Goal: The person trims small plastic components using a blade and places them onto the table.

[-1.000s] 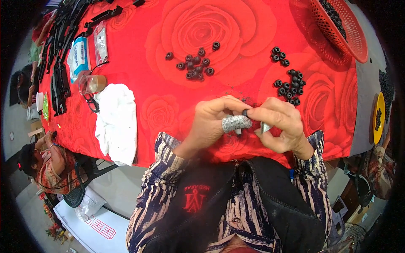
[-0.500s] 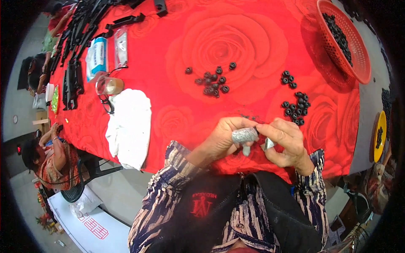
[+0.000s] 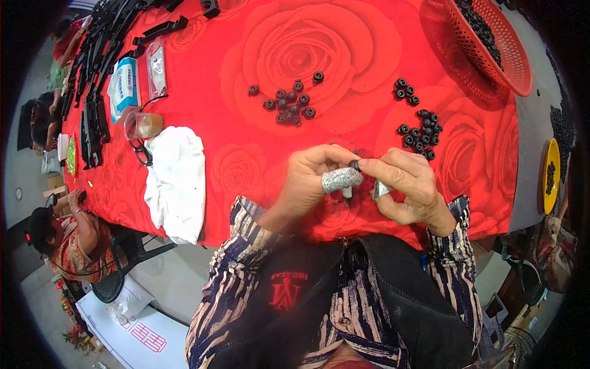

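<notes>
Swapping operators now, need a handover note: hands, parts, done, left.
Left hand: pinching a small black ring at the fingertips; grey wrap on one finger.
Right hand: touching the same ring, with a small grey piece tucked in the fingers.
Parts: loose black rings in a middle pile and a right pile on the red tablecloth; more in the red basket.
Done: cannot tell.
Left: both piles.

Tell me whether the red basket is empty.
Not empty: the red basket holds small black parts lying along its inside.
</notes>
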Motion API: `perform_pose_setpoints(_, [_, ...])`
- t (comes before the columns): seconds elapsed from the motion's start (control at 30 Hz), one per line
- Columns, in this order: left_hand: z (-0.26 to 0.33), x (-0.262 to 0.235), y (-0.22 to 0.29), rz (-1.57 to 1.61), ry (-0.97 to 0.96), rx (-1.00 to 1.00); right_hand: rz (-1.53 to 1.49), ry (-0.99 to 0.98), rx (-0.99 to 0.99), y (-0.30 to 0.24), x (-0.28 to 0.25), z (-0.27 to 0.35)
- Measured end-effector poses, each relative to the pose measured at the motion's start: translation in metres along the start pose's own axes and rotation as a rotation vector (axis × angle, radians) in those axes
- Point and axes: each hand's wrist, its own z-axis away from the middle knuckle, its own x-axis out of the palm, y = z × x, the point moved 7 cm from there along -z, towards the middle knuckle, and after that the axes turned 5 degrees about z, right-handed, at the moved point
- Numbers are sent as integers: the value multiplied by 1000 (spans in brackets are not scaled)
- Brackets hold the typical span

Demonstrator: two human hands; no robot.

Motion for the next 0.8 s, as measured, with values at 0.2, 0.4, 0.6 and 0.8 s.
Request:
perform_pose_setpoints(0.2, [2, 1, 0, -119, -58, -24, 2, -16, -31, -4, 2, -2])
perform_pose_setpoints(0.4, [3, -2, 10, -178, -33, 70, 62, 36, 78, 2, -1, 2])
perform_pose_setpoints(0.6, [13, -38, 96, -940, 631, 883, 112, 58, 131, 11, 4, 7])
perform_pose_setpoints(0.8, [-5, -61, 102, -1334, 638, 876, 190, 173, 182, 25, -8, 2])
